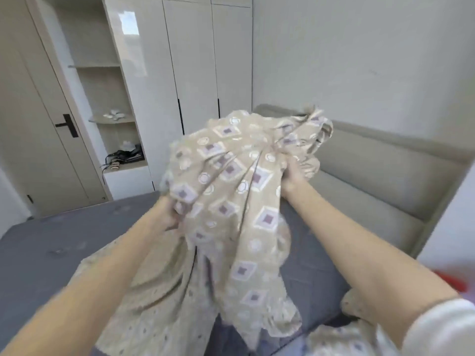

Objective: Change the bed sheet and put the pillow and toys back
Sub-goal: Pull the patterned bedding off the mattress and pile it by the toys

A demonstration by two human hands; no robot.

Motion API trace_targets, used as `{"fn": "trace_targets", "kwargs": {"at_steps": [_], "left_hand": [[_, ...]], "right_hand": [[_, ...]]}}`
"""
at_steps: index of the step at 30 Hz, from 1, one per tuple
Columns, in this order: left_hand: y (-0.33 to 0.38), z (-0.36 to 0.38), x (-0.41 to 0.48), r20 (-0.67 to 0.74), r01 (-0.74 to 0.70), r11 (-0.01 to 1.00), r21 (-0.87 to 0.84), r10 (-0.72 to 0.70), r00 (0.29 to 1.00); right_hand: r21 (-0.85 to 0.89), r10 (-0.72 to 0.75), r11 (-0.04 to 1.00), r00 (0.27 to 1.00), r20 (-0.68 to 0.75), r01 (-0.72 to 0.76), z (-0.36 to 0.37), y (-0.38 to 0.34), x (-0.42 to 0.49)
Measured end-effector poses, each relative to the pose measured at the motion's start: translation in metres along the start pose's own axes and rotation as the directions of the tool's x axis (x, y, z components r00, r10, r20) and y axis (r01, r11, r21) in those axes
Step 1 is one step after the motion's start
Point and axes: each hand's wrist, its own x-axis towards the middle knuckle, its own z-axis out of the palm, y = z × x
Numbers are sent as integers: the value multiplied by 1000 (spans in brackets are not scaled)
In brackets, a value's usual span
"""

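In the head view, our left grip [171, 218] is closed on a bunched beige sheet [231, 181] printed with squares and rings. Our right grip [293, 176] clutches a gathered fold of it higher up. The sheet hangs lifted over the grey mattress [64, 240], its lower end trailing to the near edge. A padded headboard [372, 170] lines the right edge, and a wardrobe [190, 60] stands beyond the far edge.
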Motion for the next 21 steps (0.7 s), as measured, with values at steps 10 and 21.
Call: {"fn": "trace_targets", "kwargs": {"at_steps": [10,21], "left_hand": [[63,101,-17,152,-265,955,132,245,958],[45,122,-15,294,-225,814,535,70,953]], "right_hand": [[-452,226,866,974,-30,-215,-26,41,-5],[-648,203,757,972,117,-80,-44,56,-20]]}}
